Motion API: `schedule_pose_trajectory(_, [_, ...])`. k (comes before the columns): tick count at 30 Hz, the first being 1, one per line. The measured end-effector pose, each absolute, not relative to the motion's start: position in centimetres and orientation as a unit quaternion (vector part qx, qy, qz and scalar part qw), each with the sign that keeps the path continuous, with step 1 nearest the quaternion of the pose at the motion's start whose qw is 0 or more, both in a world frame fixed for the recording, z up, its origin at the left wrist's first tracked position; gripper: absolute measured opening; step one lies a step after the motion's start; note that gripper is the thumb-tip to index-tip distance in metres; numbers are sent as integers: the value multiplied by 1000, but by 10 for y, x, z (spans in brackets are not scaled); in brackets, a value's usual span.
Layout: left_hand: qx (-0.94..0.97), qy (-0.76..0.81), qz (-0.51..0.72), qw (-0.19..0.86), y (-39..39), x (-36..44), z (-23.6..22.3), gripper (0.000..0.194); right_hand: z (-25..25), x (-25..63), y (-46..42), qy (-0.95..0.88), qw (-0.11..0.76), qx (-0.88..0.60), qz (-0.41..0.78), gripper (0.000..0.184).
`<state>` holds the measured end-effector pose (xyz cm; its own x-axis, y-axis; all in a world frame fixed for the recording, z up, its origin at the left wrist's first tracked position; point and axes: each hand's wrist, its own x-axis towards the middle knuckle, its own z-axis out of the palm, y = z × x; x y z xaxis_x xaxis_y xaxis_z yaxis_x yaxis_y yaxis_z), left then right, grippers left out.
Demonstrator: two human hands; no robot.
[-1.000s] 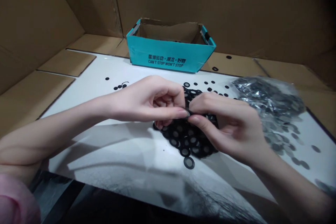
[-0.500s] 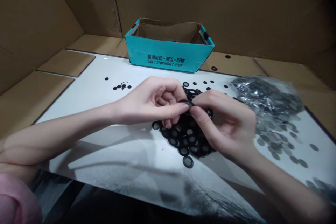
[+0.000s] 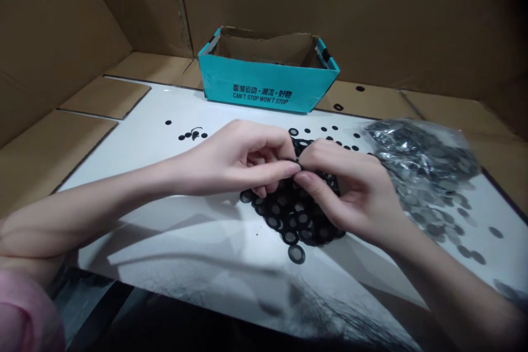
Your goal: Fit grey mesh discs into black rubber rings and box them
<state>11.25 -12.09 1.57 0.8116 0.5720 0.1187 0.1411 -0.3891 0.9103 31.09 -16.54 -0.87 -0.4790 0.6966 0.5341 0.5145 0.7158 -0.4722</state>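
My left hand (image 3: 247,159) and my right hand (image 3: 350,187) meet fingertip to fingertip, both closed in a pinch. Between them is a small black ring (image 3: 300,165), mostly covered by the thumbs and forefingers. Below and behind the hands spreads a pile of black rings (image 3: 295,223) with grey centres. One such ring (image 3: 296,254) lies apart at the pile's near edge. To the right of my right hand, loose thin grey discs (image 3: 437,225) are scattered on the white tabletop (image 3: 198,236).
A turquoise cardboard box (image 3: 264,82), open on top, stands at the back. A clear plastic bag (image 3: 421,148) of dark discs lies at the right. Small black discs (image 3: 188,135) lie on the left. Cardboard walls (image 3: 350,16) enclose the table.
The thumbs have closed further over the black ring, so less of it shows. My right thumb has shifted slightly down and left; both hands stay over the pile.
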Motion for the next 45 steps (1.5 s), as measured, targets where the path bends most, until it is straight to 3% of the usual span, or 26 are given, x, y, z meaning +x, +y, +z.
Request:
schedule_pose_trajectory(6, [782,226,188,549,-119,111,18,12,-3,312,-168,-836,366,-349,213,17])
schedule_pose_trajectory(12, [809,222,112,532,-111,107,25,12,-3,308,-170,-851,355,-351,164,17])
schedule_pose_trajectory(15, [828,222,157,491,-112,108,23,9,-3,308,-169,-862,342,-354,120,18])
schedule_pose_trajectory(19, [832,215,232,456,-118,110,19,10,-2,310,-169,-842,359,-363,175,20])
schedule_pose_trajectory(28, [772,221,272,530,-127,116,17,14,3,311,-171,-821,376,-353,244,22])
schedule_pose_trajectory(39, [833,193,154,495,-116,105,25,19,-3,307,-173,-817,398,-353,222,17])
schedule_pose_trajectory(45, [856,198,156,450,-113,103,27,15,-3,305,-173,-828,396,-340,204,17])
